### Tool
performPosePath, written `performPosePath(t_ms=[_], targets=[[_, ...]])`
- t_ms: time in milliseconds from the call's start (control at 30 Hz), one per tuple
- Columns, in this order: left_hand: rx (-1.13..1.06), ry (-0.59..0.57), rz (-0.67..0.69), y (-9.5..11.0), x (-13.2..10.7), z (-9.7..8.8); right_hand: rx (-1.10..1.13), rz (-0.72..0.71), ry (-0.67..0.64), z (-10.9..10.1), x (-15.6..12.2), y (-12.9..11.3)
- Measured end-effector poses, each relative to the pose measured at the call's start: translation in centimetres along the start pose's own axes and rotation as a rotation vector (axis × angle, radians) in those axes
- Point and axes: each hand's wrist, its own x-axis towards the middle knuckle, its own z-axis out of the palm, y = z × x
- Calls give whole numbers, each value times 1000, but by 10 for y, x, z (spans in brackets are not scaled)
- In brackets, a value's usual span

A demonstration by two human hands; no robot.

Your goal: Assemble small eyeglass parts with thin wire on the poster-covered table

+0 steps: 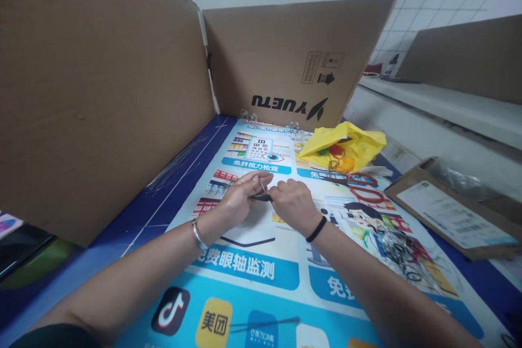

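My left hand (240,198), with a silver bangle at its wrist, is closed with its thumb and fingers pinched around a thin wire (262,185). Opposite it, my right hand (296,204), wearing a black band, is closed at one end of a small dark tapered tool (261,197). The tool spans the gap between both hands; its exact kind is partly hidden by my fingers. Both hands are just above a printed poster (265,277). Two thin dark rods (265,324) lie on the poster nearer to me.
Cardboard panels (261,54) stand at the back and left. A yellow bag (362,144) with coloured yarn lies beyond my right hand, near red-handled scissors (367,196). Tangled wire (402,255) and a labelled box (452,217) are on the right; straight wires (175,166) lie left.
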Motion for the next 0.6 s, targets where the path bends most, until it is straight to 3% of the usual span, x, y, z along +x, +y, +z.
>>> performPosePath(t_ms=[233,433,600], targets=[[74,-216,56,9,1,-5,78,95,-263,-9,6,-3],[113,-287,-7,9,0,-8,152,140,-419,-12,9,-2],[95,-334,-53,11,-1,-7,226,117,-467,-11,9,2]])
